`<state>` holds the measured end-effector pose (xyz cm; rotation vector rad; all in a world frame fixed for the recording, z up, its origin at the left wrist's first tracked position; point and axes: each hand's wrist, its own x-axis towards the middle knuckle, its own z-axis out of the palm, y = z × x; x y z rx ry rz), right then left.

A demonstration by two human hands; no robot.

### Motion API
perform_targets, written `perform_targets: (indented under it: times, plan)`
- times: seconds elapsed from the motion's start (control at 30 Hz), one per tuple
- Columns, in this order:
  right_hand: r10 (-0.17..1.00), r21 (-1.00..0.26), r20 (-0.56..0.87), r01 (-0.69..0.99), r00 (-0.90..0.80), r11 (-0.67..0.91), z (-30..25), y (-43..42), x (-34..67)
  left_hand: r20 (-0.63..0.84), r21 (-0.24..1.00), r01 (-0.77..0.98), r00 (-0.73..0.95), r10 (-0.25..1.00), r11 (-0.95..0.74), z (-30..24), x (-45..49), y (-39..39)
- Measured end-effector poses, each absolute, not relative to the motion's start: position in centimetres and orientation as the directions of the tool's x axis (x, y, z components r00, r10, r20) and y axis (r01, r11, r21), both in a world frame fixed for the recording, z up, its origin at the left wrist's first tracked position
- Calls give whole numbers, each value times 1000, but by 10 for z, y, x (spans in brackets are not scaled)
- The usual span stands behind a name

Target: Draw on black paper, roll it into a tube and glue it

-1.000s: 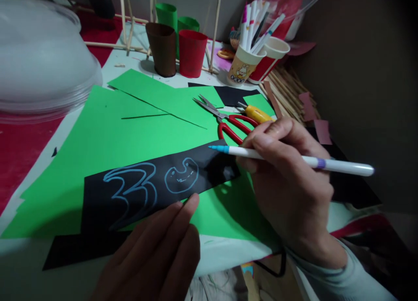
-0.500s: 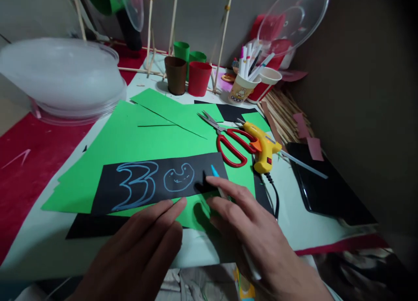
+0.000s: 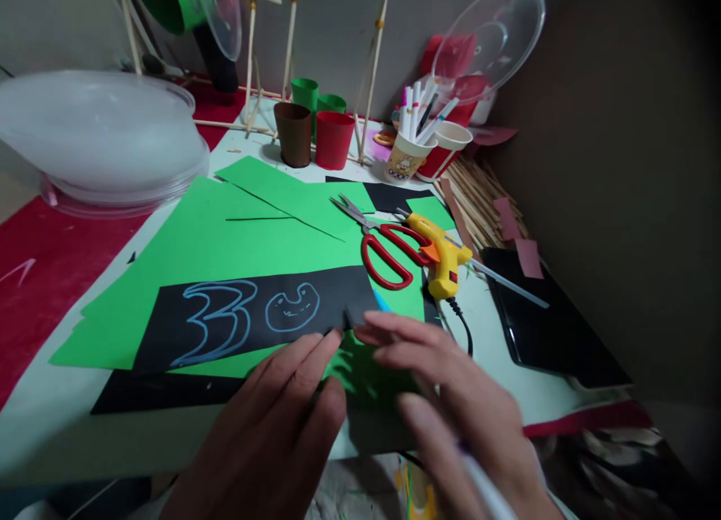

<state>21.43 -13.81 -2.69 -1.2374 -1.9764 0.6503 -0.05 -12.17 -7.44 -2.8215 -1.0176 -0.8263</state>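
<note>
A strip of black paper [image 3: 214, 325] lies on green sheets and bears light blue outlines: a wavy, 3-like shape and a rounded shape with a small face. My left hand [image 3: 276, 415] rests at the strip's lower edge, fingers stretched out and side by side, fingertips touching the paper. In my right hand [image 3: 456, 400] is a white marker [image 3: 487, 490]. Its blue tip [image 3: 381, 300] shows beyond the fingers, close to the strip's right end; whether it touches the paper I cannot tell. Part of the barrel is hidden by the fingers, and the thumb is slightly blurred.
Red-handled scissors [image 3: 388, 257] and a yellow glue gun [image 3: 444, 257] lie beyond my right hand. A black tablet-like slab [image 3: 552, 325] is at the right. Paper cups [image 3: 335, 140], a marker cup [image 3: 406, 158] and wooden sticks [image 3: 490, 204] stand or lie behind. Plastic lids [image 3: 101, 137] are stacked left.
My right hand has drawn back from the black strip with the marker, its thumb farther out. My left fingertips have slid right along the strip's edge. The whole view has shifted slightly.
</note>
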Motion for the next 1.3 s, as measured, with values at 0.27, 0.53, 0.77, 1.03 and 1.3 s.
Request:
perform_targets:
  times: [0.27,0.53,0.77,1.03,1.3]
  plan:
    - [982,-968,186,167,-16,187,-27,-94,213,487,192,601,628,607,-776,-77,6,-118]
    - [973,-917,226,327,-44,228,-26,-75,210,522,116,626,622,583,-771,-69,17,-114]
    - [932,-822,344,443,-115,358,-36,-76,206,634,77,674,535,558,-734,-73,20,-116]
    - [932,-825,342,434,-122,360,-35,-75,207,659,122,667,499,562,-735,-88,20,-119]
    - [932,-813,332,456,-148,362,-37,-77,207,637,111,656,529,560,-746,-83,19,-119]
